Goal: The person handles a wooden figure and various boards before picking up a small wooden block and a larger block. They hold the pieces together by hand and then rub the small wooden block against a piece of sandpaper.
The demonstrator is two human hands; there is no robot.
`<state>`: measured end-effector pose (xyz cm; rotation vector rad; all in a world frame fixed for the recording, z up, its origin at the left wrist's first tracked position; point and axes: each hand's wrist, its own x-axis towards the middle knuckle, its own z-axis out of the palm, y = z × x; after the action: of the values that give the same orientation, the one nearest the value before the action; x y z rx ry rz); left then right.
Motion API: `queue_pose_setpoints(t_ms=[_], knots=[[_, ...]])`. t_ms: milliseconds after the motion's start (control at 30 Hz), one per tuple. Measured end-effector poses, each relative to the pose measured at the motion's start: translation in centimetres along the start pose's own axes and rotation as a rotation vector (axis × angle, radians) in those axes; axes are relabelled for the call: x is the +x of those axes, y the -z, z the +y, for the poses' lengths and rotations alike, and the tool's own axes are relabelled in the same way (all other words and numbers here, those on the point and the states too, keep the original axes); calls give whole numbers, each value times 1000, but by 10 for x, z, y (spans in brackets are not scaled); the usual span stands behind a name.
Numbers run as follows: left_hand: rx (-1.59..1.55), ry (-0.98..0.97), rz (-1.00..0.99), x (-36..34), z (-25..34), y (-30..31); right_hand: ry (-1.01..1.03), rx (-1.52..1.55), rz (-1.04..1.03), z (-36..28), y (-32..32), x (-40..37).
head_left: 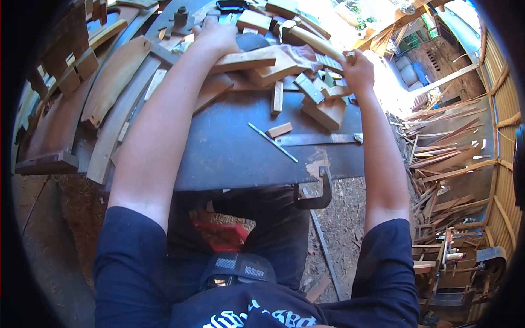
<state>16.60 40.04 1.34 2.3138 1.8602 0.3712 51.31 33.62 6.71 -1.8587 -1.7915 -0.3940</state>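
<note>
Offcuts [322, 109] crowd the far side of the dark bench [229, 158]. The left hand [216, 34] lies palm down, fingers together, on a flat plank [246, 60] at far centre. The right hand [358, 68] is fisted round a pale wooden handle [311, 41] that slants far-left over the blocks. A thin metal rod [273, 143] lies nearer, and a clamp [317, 194] grips the near edge.

Matt dark metal table [229, 158], rough wooden offcuts [322, 112]
</note>
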Motion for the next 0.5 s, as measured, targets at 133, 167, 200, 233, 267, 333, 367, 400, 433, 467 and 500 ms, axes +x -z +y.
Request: queue_pose_setpoints(t_ms=[133, 167, 200, 233, 267, 333, 367, 400, 433, 467, 500], knots=[[-95, -19, 67, -7, 2, 9, 158, 211, 184, -49, 53, -88], [-131, -26, 143, -5, 0, 7, 189, 192, 180, -51, 64, -119], [-166, -36, 219, -2, -4, 4, 217, 172, 178, -52, 75, -148], [-178, -149, 324, 23, -16, -12, 145, 226, 141, -59, 87, -175], [-272, -152, 353, 9, -11, 5, 67, 280, 111, -65, 97, -199], [-329, -232, 527, 7, -6, 17, -161, 341, 3, -57, 108, -239], [-425, -295, 459, 4, 5, 25, -128, 308, -2, -57, 110, -248], [-512, -357, 386, -14, 19, 39, -66, 301, -12, -52, 109, -251], [-595, -417, 306, -29, 34, 49, -5, 294, -24, -44, 105, -250], [-580, -574, 291, -36, 51, 48, 62, 284, -33, -40, 104, -250], [-665, -615, 224, -90, 80, 68, -92, 392, -157, -54, 112, -250]])
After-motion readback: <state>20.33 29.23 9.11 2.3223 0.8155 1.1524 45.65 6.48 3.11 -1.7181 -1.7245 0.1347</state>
